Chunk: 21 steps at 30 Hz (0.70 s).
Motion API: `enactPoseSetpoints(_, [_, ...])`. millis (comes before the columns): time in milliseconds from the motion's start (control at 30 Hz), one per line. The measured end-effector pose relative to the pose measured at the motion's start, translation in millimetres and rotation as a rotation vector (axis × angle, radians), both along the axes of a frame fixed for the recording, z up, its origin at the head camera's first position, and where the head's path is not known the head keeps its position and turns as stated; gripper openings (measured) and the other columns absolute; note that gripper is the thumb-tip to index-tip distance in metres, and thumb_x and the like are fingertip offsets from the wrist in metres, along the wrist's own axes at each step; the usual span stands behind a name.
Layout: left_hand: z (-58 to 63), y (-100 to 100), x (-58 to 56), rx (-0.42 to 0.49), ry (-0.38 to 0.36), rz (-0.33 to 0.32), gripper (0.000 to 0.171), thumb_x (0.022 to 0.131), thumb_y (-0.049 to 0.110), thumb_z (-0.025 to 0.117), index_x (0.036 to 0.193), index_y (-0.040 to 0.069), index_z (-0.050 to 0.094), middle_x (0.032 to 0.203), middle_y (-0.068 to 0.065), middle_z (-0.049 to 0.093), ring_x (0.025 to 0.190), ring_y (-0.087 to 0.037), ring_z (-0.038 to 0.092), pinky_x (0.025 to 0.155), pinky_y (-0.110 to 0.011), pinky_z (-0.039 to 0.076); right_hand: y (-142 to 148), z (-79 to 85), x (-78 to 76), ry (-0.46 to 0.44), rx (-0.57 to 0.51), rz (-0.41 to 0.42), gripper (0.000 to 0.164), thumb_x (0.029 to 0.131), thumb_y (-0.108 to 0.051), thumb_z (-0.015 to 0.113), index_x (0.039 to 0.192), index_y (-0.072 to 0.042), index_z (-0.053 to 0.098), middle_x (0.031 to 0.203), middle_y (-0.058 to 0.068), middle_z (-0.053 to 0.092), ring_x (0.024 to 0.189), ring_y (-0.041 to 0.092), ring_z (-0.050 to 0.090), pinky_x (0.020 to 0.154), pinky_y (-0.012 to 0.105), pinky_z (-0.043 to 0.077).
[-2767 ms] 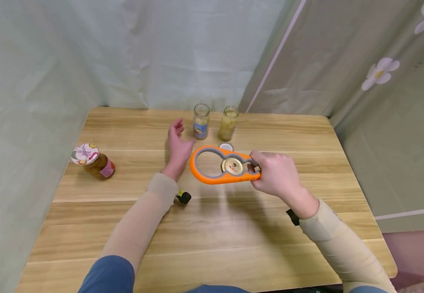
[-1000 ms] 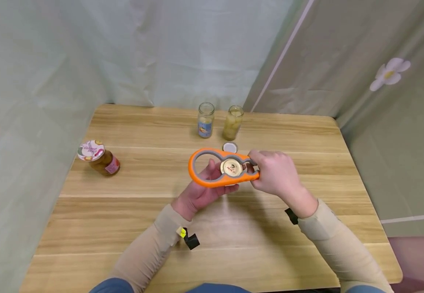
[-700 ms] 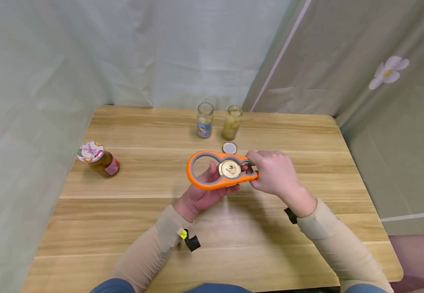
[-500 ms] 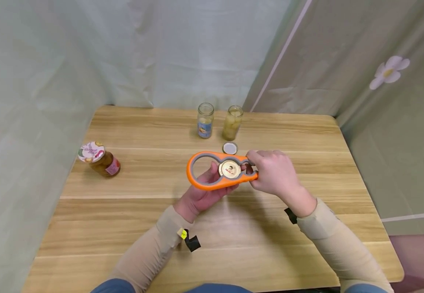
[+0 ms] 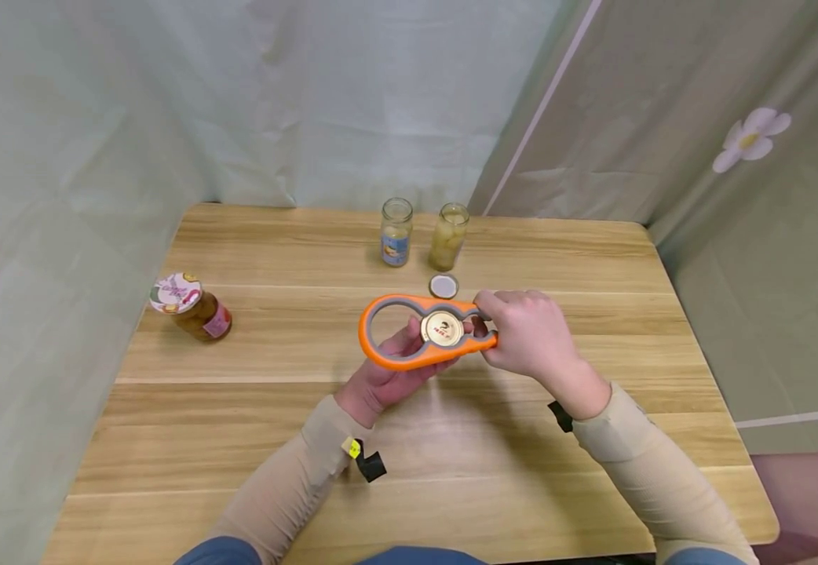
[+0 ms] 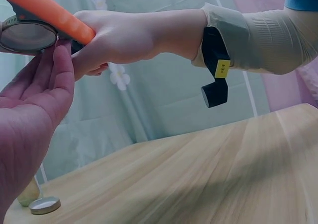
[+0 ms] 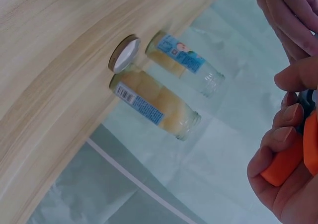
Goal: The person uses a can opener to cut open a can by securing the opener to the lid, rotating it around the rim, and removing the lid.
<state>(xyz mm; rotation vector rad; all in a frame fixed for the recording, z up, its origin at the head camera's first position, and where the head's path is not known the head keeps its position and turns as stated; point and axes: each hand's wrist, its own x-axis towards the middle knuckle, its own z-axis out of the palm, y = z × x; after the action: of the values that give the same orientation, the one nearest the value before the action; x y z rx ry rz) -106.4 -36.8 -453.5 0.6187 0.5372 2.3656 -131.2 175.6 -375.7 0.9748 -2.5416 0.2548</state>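
An orange jar opener (image 5: 396, 362) with grey lining is gripped by the handles in my right hand (image 5: 532, 333), above the table. A gold jar lid (image 5: 442, 329) sits in the opener's middle opening; the left wrist view shows the lid's hollow underside (image 6: 29, 37), with no jar below it. My left hand (image 5: 391, 377) reaches under the opener palm up, its thumb at the lid's left edge and fingertips at the opposite edge, pinching it. In the right wrist view my right fingers (image 7: 280, 137) curl round the orange handles.
Two lidless glass jars stand at the back, a blue-labelled jar (image 5: 395, 249) and a jar of pale fruit (image 5: 447, 245). An upturned lid (image 5: 443, 286) lies before them. A lidded brown jar (image 5: 202, 315) stands at the left of the wooden table (image 5: 239, 439). Curtains hang behind.
My left hand has come from beside the blue-labelled jar to under the opener and taken hold of the gold lid. Since then the opener and lid have sunk slightly; the right hand barely moved.
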Motion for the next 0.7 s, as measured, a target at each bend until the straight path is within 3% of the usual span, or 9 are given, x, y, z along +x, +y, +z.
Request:
enactPoseSetpoints(133, [0.4, -1.5, -0.9, -0.044, 0.014, 0.029, 0.070, 0.098, 0.046, 0.058, 0.148, 0.001, 0.037, 0.141, -0.009, 0.053, 0.137, -0.030, 0.036, 0.112, -0.034, 0.033, -1.4, 0.5, 0.2, 0.003, 0.002, 0.000, 0.015, 0.062, -0.012, 0.060, 0.074, -0.018, 0.052, 0.056, -0.008, 0.038, 0.047, 0.014, 0.036, 0.043, 0.034, 0.033])
enactPoseSetpoints(400, [-0.2, -7.8, -0.7, -0.032, -0.127, 0.032, 0.060, 0.095, 0.040, 0.064, 0.140, 0.005, 0.046, 0.132, -0.013, 0.058, 0.125, -0.023, 0.050, 0.104, -0.031, 0.044, -2.7, 0.4, -0.3, 0.009, 0.005, -0.001, 0.012, 0.066, -0.015, 0.061, 0.073, -0.018, 0.052, 0.057, -0.009, 0.037, 0.048, 0.014, 0.036, 0.044, 0.034, 0.033])
enactPoseSetpoints(567, [-1.6, -5.7, -2.9, -0.052, -0.081, 0.048, 0.062, 0.094, 0.040, 0.066, 0.140, 0.003, 0.046, 0.133, -0.011, 0.058, 0.125, -0.024, 0.049, 0.105, -0.031, 0.042, -2.9, 0.0, 0.0, 0.014, 0.007, 0.002, 0.008, 0.072, -0.019, 0.060, 0.073, -0.018, 0.052, 0.057, -0.009, 0.038, 0.048, 0.014, 0.037, 0.044, 0.034, 0.033])
enactPoseSetpoints(700, [-7.4, -3.3, -4.4, -0.051, -0.019, 0.065, 0.068, 0.092, 0.041, 0.068, 0.142, 0.003, 0.045, 0.137, -0.012, 0.057, 0.129, -0.028, 0.046, 0.109, -0.035, 0.037, -4.3, -0.2, 1.1, 0.029, -0.002, 0.017, 0.012, 0.071, -0.019, 0.060, 0.072, -0.019, 0.048, 0.056, -0.009, 0.038, 0.047, 0.013, 0.036, 0.043, 0.033, 0.031])
